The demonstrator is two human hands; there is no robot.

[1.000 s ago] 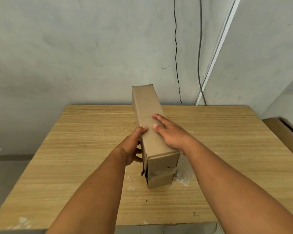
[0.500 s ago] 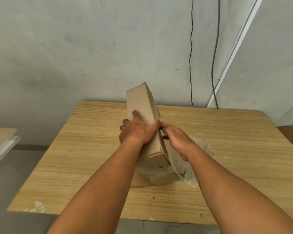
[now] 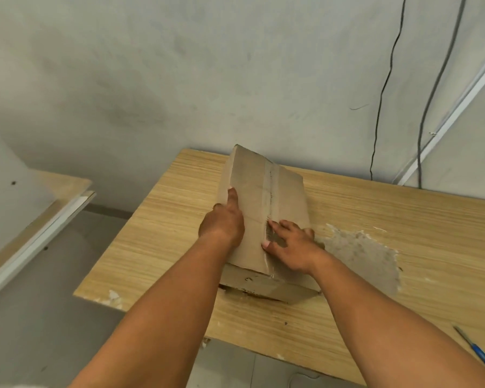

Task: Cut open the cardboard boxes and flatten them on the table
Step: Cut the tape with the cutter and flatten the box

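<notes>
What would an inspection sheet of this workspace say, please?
Surface: wooden table, with a grey scraped patch on the right.
Job's things: cardboard box lying on the table, taped seam up, not flattened.
Clutter: blue-handled tool near the front right edge.
Hands: left hand grips the box's left edge; right hand rests on its top by the seam.
Cables: two cables hang down the wall.
Surroundings: second table at the left.

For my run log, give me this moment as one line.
box: lying on table, taped seam up | left hand: holds left edge | right hand: fingers on seam
</notes>
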